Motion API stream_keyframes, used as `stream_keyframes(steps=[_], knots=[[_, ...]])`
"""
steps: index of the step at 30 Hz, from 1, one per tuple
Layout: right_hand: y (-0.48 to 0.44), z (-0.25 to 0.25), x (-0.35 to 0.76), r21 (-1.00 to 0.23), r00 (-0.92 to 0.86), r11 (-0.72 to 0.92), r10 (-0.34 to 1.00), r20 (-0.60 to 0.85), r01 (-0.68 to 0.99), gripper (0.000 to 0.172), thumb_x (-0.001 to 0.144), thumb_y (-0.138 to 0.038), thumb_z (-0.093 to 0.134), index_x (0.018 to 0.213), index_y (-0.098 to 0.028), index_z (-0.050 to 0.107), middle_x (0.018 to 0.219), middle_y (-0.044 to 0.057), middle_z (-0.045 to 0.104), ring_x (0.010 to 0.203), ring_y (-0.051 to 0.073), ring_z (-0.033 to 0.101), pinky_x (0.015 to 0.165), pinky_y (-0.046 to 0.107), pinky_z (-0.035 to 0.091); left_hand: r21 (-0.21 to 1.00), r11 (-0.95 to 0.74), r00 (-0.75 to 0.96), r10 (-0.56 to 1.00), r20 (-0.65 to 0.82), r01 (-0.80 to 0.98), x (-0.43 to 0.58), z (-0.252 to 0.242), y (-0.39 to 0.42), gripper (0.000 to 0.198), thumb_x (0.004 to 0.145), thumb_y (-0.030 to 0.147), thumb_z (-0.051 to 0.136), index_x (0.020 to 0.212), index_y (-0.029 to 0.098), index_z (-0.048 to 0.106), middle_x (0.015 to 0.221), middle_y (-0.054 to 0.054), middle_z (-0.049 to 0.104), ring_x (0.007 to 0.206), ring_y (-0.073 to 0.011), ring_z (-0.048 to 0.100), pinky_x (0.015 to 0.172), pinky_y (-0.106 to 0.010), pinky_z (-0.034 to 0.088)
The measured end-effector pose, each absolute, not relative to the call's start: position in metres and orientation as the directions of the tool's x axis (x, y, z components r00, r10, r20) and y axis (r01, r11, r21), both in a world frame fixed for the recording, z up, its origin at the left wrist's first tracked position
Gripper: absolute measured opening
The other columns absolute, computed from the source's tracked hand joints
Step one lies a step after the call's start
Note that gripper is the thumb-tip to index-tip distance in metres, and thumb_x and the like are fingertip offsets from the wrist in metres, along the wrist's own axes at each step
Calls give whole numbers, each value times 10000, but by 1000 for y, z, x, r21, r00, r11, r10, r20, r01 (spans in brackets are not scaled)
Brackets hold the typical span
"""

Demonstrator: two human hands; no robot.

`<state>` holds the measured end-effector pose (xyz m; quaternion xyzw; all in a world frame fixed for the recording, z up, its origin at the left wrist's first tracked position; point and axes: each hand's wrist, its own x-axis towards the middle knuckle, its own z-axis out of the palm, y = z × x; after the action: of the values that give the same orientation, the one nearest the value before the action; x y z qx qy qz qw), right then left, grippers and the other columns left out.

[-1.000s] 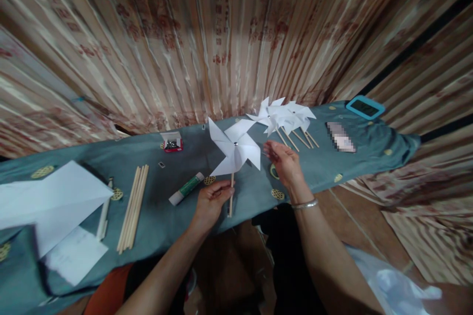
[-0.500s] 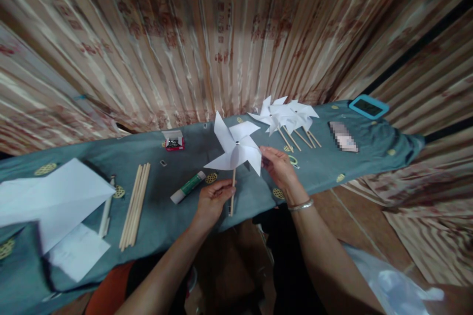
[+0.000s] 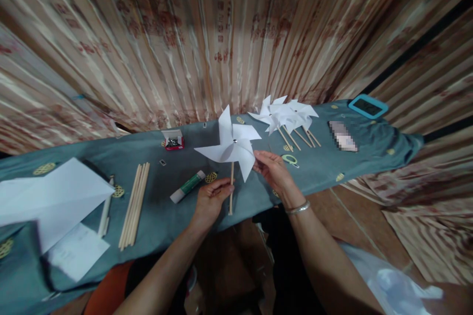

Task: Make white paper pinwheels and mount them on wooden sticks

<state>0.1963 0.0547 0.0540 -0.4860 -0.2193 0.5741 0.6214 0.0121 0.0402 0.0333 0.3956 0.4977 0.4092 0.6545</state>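
The left hand [image 3: 212, 201] pinches the pinwheel [image 3: 235, 141] by its stick [image 3: 231, 202]. The right hand [image 3: 273, 170] is at a blade [image 3: 246, 161], grip unclear. Glue [image 3: 187, 187] lies left of the pinwheel.

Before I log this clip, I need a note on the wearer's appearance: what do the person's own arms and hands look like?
The left hand and right hand are ungloved, and the forearms show no sleeves. A shiny, silver-coloured, rounded bangle circles the right wrist; none shows on the left.

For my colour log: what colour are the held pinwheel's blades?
The pinwheel has white blades; the head view shows them best.
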Motion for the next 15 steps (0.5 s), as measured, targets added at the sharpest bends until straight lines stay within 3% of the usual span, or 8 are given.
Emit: stream_keyframes(steps=[15], knots=[[51,57,188,-841,180,-168,937,-298,-515,320,470,-376,915,633,-178,723,542,-30,664,511,60,584,531,155,473,944,304,189,942,-278,-127,10,25,42,344,528,353,854,811,174,774,793,-53,760,767,-218,699,778,-343,558]])
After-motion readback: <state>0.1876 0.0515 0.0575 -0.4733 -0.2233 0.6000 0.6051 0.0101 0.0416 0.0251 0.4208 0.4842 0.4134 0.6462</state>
